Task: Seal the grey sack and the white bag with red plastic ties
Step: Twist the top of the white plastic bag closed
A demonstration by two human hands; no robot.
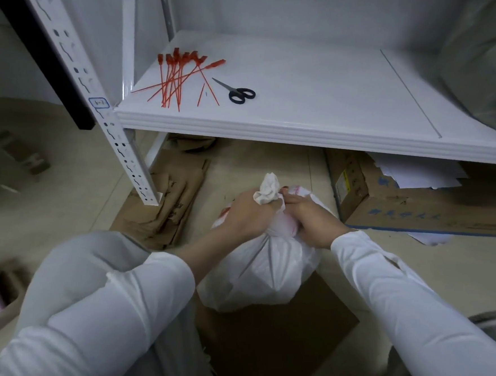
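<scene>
The white bag (261, 272) stands on brown cardboard on the floor in front of me. Its top is gathered into a twisted neck (268, 188). My left hand (247, 214) grips the neck from the left. My right hand (313, 220) grips the bunched plastic just below it on the right. Several red plastic ties (179, 76) lie in a loose pile on the white shelf (323, 106), above and left of the bag. A grey sack (478, 63) fills the shelf's right end, partly cut off by the frame edge.
Black-handled scissors (235, 90) lie on the shelf right of the ties. A perforated white shelf post (120, 144) stands at the left. An open cardboard box (417, 196) with papers sits under the shelf at right. Flattened brown paper bags (168, 205) lie on the floor.
</scene>
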